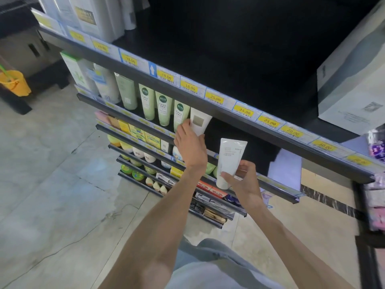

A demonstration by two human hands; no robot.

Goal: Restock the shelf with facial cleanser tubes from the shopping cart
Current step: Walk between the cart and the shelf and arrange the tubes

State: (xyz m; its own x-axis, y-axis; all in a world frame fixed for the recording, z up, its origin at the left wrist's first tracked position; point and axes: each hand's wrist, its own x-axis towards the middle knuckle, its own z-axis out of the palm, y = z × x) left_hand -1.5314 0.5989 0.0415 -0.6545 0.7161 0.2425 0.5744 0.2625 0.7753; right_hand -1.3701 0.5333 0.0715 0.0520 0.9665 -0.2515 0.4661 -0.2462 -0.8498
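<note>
- the left hand (pixel 188 147) reaches to the second shelf (pixel 125 116), its fingers curled on a white tube (pixel 200 124) that stands cap down at the right end of the row; whether the tube's weight already rests on the shelf cannot be told.
- the right hand (pixel 242 180) pinches a second tube (pixel 229 161) near its cap, held upright just in front of the shelf edge and not yet placed.
- progress, as a judgement: one tube is at its slot and one is waiting — the dark stretch of shelf to the right of the first tube looks unfilled, so more stock could go there.
- the cart is hard to make out; a dark frame at the right edge (pixel 366 236) may be part of it, and how many tubes remain cannot be seen.
- on the same shelf, green tubes (pixel 163 110) stand in a row touching or just beside the white one, with larger white bottles (pixel 107 84) further left.
- the top shelf (pixel 229 59) holds a grey box (pixel 354 80) at the right and white packs at the far left — its middle is bare.
- lower shelves carry small boxes and jars.
</note>
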